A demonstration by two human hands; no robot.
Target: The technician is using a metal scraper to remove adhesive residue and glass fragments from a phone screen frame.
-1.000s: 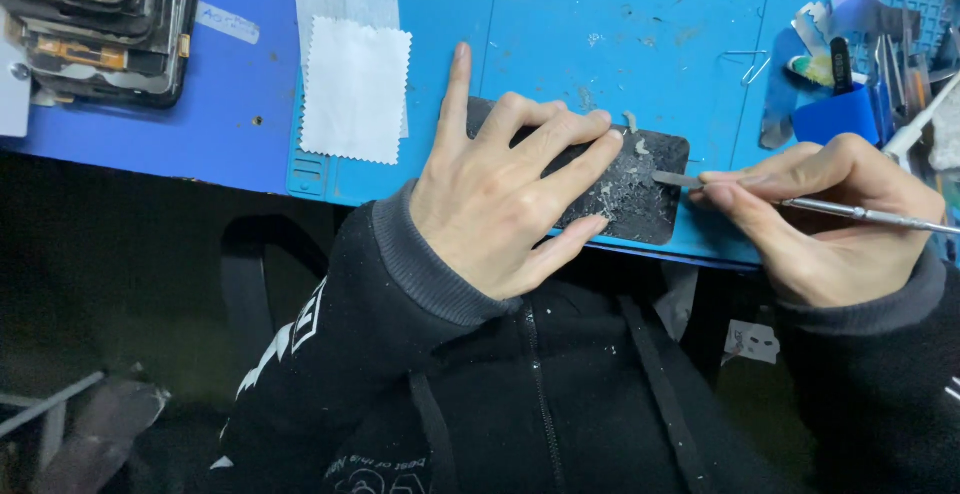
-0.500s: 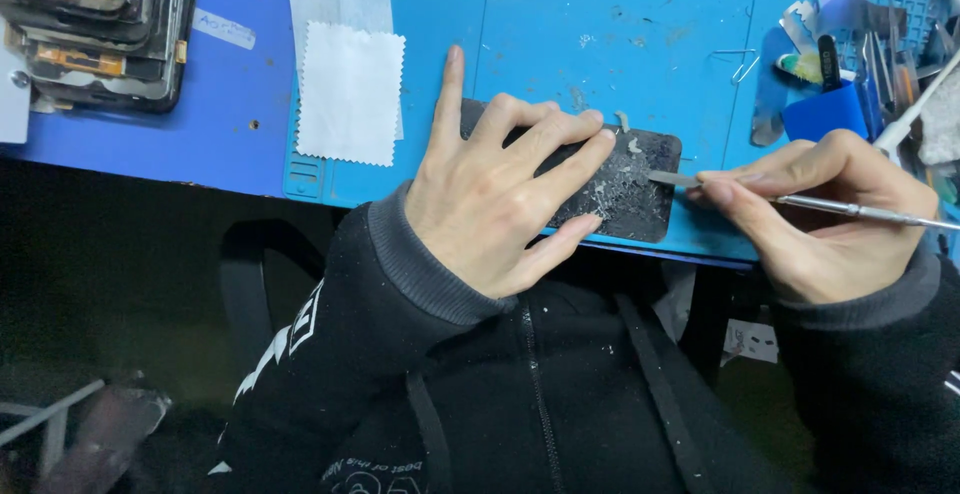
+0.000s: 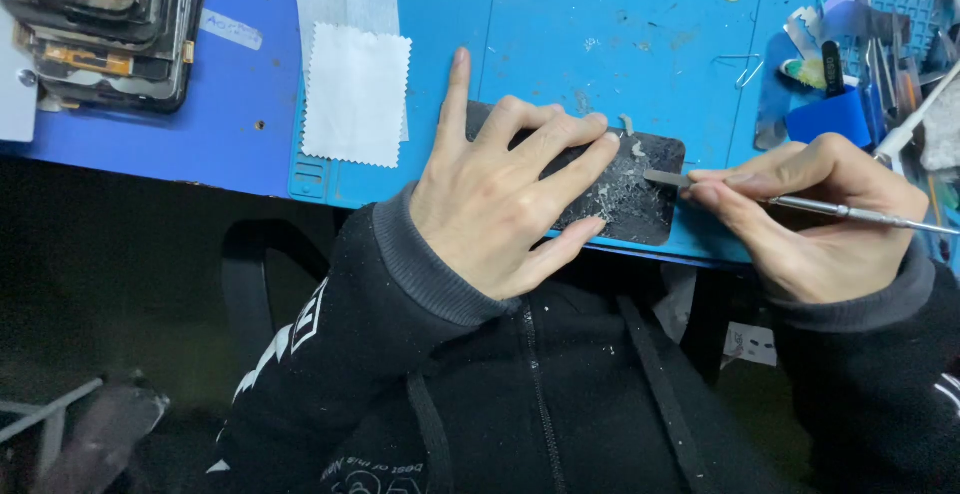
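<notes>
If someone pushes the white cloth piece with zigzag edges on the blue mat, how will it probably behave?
The white cloth looks thin and flat, so it is probably light and floppy and would slide or wrinkle rather than roll. It lies partly on another white sheet, which may shift with it. The blue mat looks smooth, so little grip.

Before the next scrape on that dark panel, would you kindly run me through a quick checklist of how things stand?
1. Left hand pressing flat on the dark panel: ok.
2. Right hand gripping the metal scraper like a pen: ok.
3. Scraper tip at the panel's right edge: ok.
4. Left fingertips clear of the scraper tip: ok, apart, though near.
5. Panel fully on the blue mat: ok, but close to the front edge.
6. Loose scrapings cleared from the panel: not ok, they lie on it; a white cloth lies to the left.
</notes>
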